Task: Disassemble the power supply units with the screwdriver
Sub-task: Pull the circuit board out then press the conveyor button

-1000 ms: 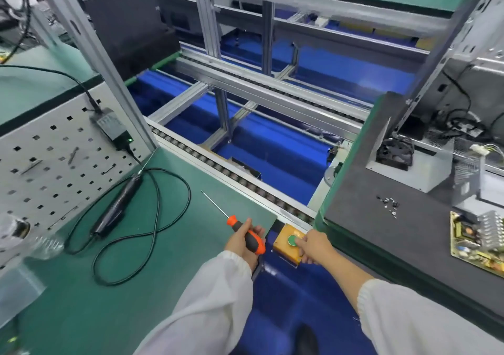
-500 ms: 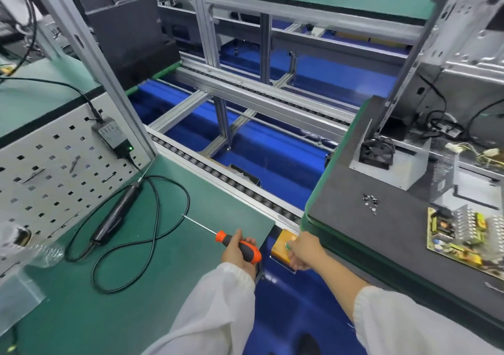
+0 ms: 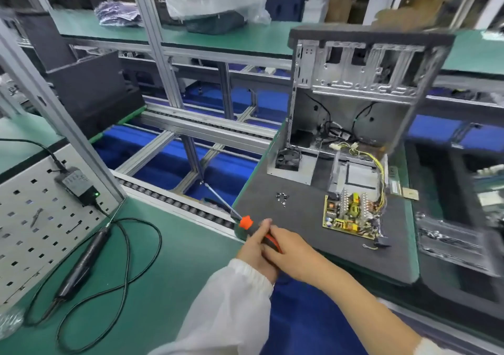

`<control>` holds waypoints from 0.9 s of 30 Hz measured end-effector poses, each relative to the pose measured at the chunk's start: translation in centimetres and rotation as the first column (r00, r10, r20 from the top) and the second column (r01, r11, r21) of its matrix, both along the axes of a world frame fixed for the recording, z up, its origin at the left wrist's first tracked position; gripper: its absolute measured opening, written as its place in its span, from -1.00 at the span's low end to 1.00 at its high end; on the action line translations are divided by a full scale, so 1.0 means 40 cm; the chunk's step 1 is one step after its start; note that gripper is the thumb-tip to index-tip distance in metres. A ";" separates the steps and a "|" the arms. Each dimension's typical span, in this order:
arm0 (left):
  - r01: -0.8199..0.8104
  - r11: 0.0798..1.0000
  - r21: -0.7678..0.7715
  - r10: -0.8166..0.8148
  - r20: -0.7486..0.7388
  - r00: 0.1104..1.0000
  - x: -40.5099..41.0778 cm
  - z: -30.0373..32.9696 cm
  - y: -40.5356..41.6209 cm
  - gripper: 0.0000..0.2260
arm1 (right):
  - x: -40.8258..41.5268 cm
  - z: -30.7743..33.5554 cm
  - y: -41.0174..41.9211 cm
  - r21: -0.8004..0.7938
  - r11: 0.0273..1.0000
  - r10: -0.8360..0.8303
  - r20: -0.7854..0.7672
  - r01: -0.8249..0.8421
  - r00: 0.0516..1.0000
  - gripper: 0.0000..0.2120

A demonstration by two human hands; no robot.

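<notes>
An orange-and-black screwdriver (image 3: 245,223) points up and left, its shaft over the roller track. My left hand (image 3: 256,251) grips its handle from below. My right hand (image 3: 289,248) lies over the handle's rear, fingers wrapped on it. On the grey foam pallet (image 3: 300,218) lies a bare power supply circuit board (image 3: 351,215) with yellow wires. Behind it are the open metal supply shell (image 3: 354,174), a cover plate with a black fan (image 3: 289,161), and a small heap of screws (image 3: 282,198).
An open computer case (image 3: 365,87) stands at the pallet's back. A corded electric driver (image 3: 81,267) and looped cable lie on the green bench at left, by a perforated panel (image 3: 27,218). A roller conveyor (image 3: 174,199) and aluminium posts cross the middle.
The view swung up and right. My right hand left the yellow button box and came onto the screwdriver handle. The screwdriver rose from the green bench toward the pallet edge.
</notes>
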State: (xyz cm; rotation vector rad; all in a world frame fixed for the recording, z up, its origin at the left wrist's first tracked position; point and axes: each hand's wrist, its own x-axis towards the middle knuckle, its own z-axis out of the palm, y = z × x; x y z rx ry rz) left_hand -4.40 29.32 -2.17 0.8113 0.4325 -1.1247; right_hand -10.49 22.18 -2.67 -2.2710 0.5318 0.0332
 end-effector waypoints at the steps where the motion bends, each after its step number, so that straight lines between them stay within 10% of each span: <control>1: 0.043 0.999 -0.003 -0.043 0.002 0.999 -0.006 0.016 -0.007 -0.82 | -0.011 0.019 -0.007 -0.014 1.000 0.008 -0.001 -0.008 1.000 -0.73; 9: 0.151 0.978 -0.145 -0.136 0.106 0.985 -0.046 0.102 -0.067 -0.88 | -0.073 0.140 -0.085 -0.523 0.852 -0.017 0.030 0.030 0.999 -0.62; 27: 0.223 0.916 -0.335 -0.198 0.107 0.974 -0.124 0.173 -0.346 -0.56 | -0.201 0.215 -0.337 -0.698 0.697 -0.079 0.154 0.165 0.985 -0.64</control>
